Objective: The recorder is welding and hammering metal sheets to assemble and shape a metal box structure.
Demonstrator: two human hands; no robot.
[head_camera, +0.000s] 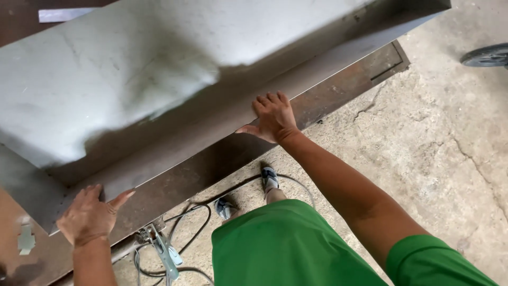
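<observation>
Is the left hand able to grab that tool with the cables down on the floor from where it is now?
Probably not without letting go. The left hand is pressed on the near edge of the big metal sheet, and the tool lies lower down, below the rusty bench. Nothing blocks it, though.

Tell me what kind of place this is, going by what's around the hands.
Probably a metalworking or fabrication workshop. Both hands, left hand and right hand, press on a large bent metal sheet lying on a rusty steel bench, over a cracked concrete floor with cables trailing beneath.
</observation>
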